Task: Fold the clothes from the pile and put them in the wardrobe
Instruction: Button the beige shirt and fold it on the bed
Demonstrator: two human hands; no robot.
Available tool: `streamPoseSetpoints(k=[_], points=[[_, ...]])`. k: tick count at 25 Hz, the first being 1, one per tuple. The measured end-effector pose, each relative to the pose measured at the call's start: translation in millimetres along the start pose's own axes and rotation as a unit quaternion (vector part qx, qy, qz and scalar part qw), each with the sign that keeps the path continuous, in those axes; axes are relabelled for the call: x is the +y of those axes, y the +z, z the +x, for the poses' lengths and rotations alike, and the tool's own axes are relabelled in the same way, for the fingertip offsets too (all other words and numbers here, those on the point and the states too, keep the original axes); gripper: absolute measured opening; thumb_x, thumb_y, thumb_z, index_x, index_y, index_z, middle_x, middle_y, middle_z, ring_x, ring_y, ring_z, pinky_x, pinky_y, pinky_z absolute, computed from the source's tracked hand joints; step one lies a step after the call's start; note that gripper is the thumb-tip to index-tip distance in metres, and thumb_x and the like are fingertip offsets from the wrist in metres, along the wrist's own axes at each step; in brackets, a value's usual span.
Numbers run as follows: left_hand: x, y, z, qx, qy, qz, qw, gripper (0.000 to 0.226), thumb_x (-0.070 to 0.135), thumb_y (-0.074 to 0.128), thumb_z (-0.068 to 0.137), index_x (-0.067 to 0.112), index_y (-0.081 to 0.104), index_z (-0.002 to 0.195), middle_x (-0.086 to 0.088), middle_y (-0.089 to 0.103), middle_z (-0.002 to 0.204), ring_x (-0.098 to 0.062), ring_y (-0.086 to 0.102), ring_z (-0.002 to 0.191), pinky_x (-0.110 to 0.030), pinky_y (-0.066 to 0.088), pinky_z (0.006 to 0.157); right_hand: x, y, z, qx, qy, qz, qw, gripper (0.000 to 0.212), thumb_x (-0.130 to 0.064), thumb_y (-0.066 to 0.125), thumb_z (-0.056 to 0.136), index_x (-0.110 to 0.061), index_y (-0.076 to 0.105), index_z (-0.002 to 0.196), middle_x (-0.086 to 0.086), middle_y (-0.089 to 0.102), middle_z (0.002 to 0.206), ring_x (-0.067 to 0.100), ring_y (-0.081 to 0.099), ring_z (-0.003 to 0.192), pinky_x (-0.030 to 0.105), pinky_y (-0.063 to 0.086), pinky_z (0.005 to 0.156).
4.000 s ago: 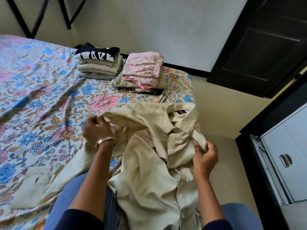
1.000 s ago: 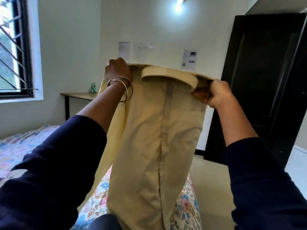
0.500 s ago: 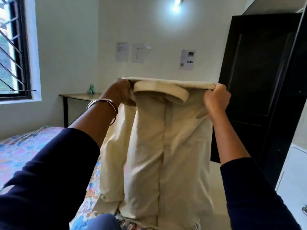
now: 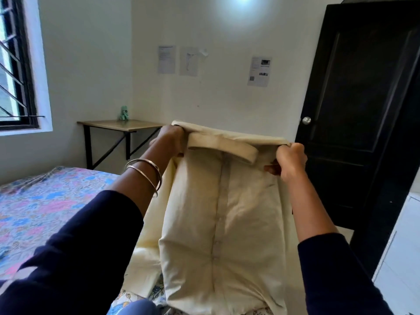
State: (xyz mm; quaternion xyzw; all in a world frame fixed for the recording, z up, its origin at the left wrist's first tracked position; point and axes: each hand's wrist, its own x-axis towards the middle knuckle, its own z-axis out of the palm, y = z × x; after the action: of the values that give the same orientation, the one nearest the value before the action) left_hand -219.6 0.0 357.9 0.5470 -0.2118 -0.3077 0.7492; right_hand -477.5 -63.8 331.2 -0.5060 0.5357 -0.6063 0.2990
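A floral bedsheet (image 4: 41, 201) is seen at left, with a wall table (image 4: 118, 125) beyond it. The cream shirt (image 4: 222, 212) is held up in mid-air at centre, its hem reaching the bed. Its left shoulder is gripped by the left hand (image 4: 169, 139), its right shoulder pinched by the right hand (image 4: 289, 159). A black door (image 4: 363, 98) stands at far right.

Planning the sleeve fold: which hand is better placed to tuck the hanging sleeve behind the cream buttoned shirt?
Probably the left hand: the loose sleeve hangs on its side, while the right hand grips the cream buttoned shirt at the far shoulder.
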Motion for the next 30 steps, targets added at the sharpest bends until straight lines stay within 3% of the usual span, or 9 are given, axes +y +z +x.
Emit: streamPoseSetpoints(k=[2, 6, 12, 16, 19, 22, 24, 27, 30], points=[[0, 15, 2, -0.035, 0.017, 0.025, 0.999, 0.021, 0.009, 0.044, 0.098, 0.011, 0.048, 0.078, -0.005, 0.057, 0.093, -0.021, 0.054, 0.091, -0.030, 0.057, 0.063, 0, 4, 11, 0.030, -0.011, 0.081, 0.996, 0.027, -0.006, 0.040, 0.083, -0.010, 0.065, 0.094, 0.012, 0.064, 0.102, 0.029, 0.066, 0.080, 0.037, 0.058, 0.068], [30, 49, 14, -0.148, 0.145, -0.199, 0.958, 0.020, 0.010, 0.057, 0.092, 0.013, 0.070, 0.106, -0.006, 0.069, 0.096, -0.023, 0.066, 0.093, -0.035, 0.058, 0.076, 8, 0, 23, 0.117, -0.327, 0.076, 0.935, 0.044, 0.000, 0.040, 0.071, 0.001, 0.061, 0.110, 0.007, 0.063, 0.097, 0.011, 0.055, 0.086, 0.013, 0.044, 0.080], [31, -6, 43, -0.203, 0.230, -0.155, 0.939, 0.019, 0.031, 0.064, 0.086, 0.024, 0.076, 0.099, -0.003, 0.070, 0.098, -0.014, 0.065, 0.089, -0.031, 0.056, 0.082, 66, 13, -21, 0.047, -0.491, -0.157, 0.856, 0.050, -0.029, 0.043, 0.075, -0.006, 0.069, 0.111, 0.026, 0.067, 0.090, 0.041, 0.064, 0.084, 0.046, 0.053, 0.078], [-54, -136, 93, -0.029, 0.228, 0.158, 0.960, 0.029, 0.033, 0.062, 0.084, 0.011, 0.069, 0.066, 0.009, 0.062, 0.060, -0.003, 0.055, 0.060, -0.022, 0.046, 0.058, 103, 59, -136, -0.388, -0.442, -0.260, 0.766, 0.033, -0.035, 0.046, 0.081, -0.014, 0.072, 0.083, 0.015, 0.067, 0.064, 0.029, 0.062, 0.056, 0.030, 0.048, 0.053], [-112, -234, 121, -0.031, 0.131, 0.595, 0.793, 0.029, 0.022, 0.062, 0.079, 0.001, 0.073, 0.095, -0.013, 0.069, 0.096, -0.024, 0.063, 0.096, -0.039, 0.046, 0.082, 121, 92, -206, -0.736, -0.158, -0.240, 0.613, 0.018, -0.025, 0.060, 0.095, -0.011, 0.071, 0.093, 0.020, 0.072, 0.079, 0.027, 0.066, 0.054, 0.032, 0.054, 0.055], [-166, -293, 102, 0.027, 0.044, 0.757, 0.651, 0.022, 0.014, 0.057, 0.089, 0.013, 0.070, 0.106, -0.019, 0.062, 0.114, -0.038, 0.060, 0.106, -0.040, 0.047, 0.089, 138, 110, -238, -0.851, -0.021, -0.124, 0.509, 0.022, -0.017, 0.055, 0.099, -0.010, 0.064, 0.118, 0.032, 0.068, 0.097, 0.017, 0.063, 0.050, 0.023, 0.051, 0.050], [-189, -291, 85, 0.035, 0.034, 0.759, 0.649, 0.021, 0.014, 0.055, 0.089, 0.024, 0.069, 0.101, -0.016, 0.061, 0.116, -0.038, 0.061, 0.106, -0.040, 0.047, 0.088, 156, 115, -230, -0.803, 0.018, -0.087, 0.589, 0.022, -0.017, 0.055, 0.099, -0.010, 0.064, 0.117, 0.023, 0.070, 0.091, 0.017, 0.064, 0.054, 0.025, 0.049, 0.053], [-215, -245, 62, -0.169, 0.094, 0.680, 0.707, 0.034, -0.001, 0.058, 0.085, 0.026, 0.074, 0.098, -0.009, 0.072, 0.106, -0.024, 0.068, 0.099, -0.029, 0.051, 0.087, 206, 113, -190, -0.574, 0.021, -0.153, 0.804, 0.018, -0.022, 0.065, 0.093, -0.009, 0.069, 0.106, 0.009, 0.071, 0.088, 0.023, 0.067, 0.079, 0.040, 0.056, 0.071], [-261, -181, 26, -0.330, 0.058, 0.533, 0.777, 0.025, -0.002, 0.063, 0.088, 0.012, 0.073, 0.105, -0.007, 0.074, 0.099, -0.004, 0.070, 0.073, -0.018, 0.055, 0.067, 258, 93, -167, -0.510, 0.003, -0.433, 0.743, 0.051, -0.050, 0.075, 0.077, -0.029, 0.057, 0.120, 0.005, 0.058, 0.129, 0.028, 0.051, 0.122, 0.048, 0.042, 0.102]])
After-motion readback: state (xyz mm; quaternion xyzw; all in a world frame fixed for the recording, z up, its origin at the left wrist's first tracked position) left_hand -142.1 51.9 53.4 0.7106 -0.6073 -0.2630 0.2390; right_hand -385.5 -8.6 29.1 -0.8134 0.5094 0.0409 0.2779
